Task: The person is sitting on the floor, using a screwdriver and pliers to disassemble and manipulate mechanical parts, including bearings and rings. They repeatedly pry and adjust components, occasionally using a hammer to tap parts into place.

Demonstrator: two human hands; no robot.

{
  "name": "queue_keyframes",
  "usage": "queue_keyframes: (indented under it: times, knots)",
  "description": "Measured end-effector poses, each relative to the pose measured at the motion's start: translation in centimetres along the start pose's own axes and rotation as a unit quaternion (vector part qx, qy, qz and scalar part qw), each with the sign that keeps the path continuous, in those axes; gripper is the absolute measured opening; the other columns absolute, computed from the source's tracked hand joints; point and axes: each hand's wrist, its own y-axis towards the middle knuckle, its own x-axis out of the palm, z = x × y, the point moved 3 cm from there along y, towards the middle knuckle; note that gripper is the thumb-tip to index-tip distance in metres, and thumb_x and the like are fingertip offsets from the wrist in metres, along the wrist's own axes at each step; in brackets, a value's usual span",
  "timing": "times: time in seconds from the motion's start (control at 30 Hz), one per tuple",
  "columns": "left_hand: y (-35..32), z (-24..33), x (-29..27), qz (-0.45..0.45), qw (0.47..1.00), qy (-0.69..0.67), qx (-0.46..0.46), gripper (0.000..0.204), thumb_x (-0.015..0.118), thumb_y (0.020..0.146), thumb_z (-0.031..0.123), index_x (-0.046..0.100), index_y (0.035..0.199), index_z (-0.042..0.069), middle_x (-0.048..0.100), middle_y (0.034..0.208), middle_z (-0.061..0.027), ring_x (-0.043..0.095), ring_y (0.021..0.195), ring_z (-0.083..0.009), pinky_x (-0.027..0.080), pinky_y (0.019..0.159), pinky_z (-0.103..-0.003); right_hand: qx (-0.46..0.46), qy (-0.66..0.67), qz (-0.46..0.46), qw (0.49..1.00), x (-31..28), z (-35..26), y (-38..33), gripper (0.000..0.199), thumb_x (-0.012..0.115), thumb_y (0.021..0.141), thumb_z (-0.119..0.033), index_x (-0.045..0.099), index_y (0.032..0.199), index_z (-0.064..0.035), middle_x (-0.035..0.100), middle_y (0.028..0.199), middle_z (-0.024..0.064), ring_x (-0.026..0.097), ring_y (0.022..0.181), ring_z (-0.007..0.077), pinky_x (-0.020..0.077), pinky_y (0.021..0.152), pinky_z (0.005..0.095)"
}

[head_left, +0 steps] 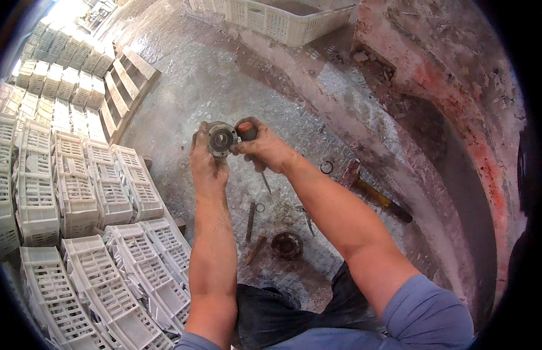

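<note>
In my left hand (208,153) is a round metal bearing housing (222,140), its ringed face turned up. My right hand (264,146) is closed around a screwdriver (246,132) with a red and black handle; its thin blade points down past my fingers. The right fingertips meet the housing's right edge. On the floor nearer my body lie a second round, greasy metal part (286,245), a metal rod (251,221), a short rusty bar (256,249) and a small ring (260,207). Pliers (307,219) are partly hidden by my right forearm.
A hammer (383,201) with a yellow and black handle and an open metal ring (326,167) lie right of my forearm. White plastic crates (96,186) stand stacked along the left, near a wooden pallet (126,87). Another crate (294,29) sits far ahead, beside a curved concrete ledge (364,116).
</note>
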Motion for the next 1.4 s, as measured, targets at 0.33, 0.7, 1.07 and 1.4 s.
queue_keyframes:
  times: [0.33, 0.7, 1.07, 1.4]
  knots:
    - [0.4, -0.2, -0.3, 0.014, 1.000, 0.004, -0.002, 0.025, 0.059, 0.097, 0.030, 0.061, 0.101, 0.006, 0.068, 0.091, -0.0068, 0.067, 0.082, -0.0184, 0.057, 0.071, -0.033, -0.015, 0.022, -0.006, 1.000, 0.4, -0.3, -0.1, 0.054, 0.074, 0.071, -0.008, 0.048, 0.118, -0.0053, 0.057, 0.079, 0.0066, 0.050, 0.050, 0.0122, 0.0363, 0.035, 0.0263]
    - [0.4, -0.1, -0.5, -0.001, 0.998, -0.021, -0.051, 0.030, 0.050, 0.099, 0.033, 0.061, 0.101, 0.005, 0.068, 0.092, -0.0093, 0.068, 0.082, -0.0214, 0.058, 0.068, -0.036, -0.013, 0.013, -0.006, 1.000, 0.5, -0.5, -0.1, 0.052, 0.073, 0.071, -0.011, 0.050, 0.117, -0.0053, 0.058, 0.082, 0.0062, 0.051, 0.052, 0.0125, 0.0382, 0.037, 0.0267]
    - [0.0, 0.3, -0.5, -0.005, 0.998, 0.018, -0.064, 0.036, 0.045, 0.096, 0.030, 0.060, 0.111, 0.001, 0.066, 0.104, -0.0128, 0.067, 0.090, -0.0265, 0.058, 0.070, -0.042, -0.027, 0.027, -0.022, 0.999, 0.2, -0.3, 0.0, 0.050, 0.072, 0.074, -0.011, 0.053, 0.120, -0.0050, 0.059, 0.086, 0.0063, 0.055, 0.059, 0.0130, 0.0390, 0.037, 0.0260]
    - [-0.3, 0.4, -0.6, -0.086, 0.975, -0.103, -0.176, 0.048, 0.041, 0.090, 0.029, 0.056, 0.120, -0.006, 0.063, 0.113, -0.0217, 0.064, 0.098, -0.0341, 0.054, 0.081, -0.048, -0.049, 0.058, -0.048, 0.996, -0.2, 0.5, 0.8, 0.046, 0.071, 0.074, -0.010, 0.053, 0.116, -0.0076, 0.061, 0.079, 0.0069, 0.049, 0.047, 0.0103, 0.0371, 0.034, 0.0260]
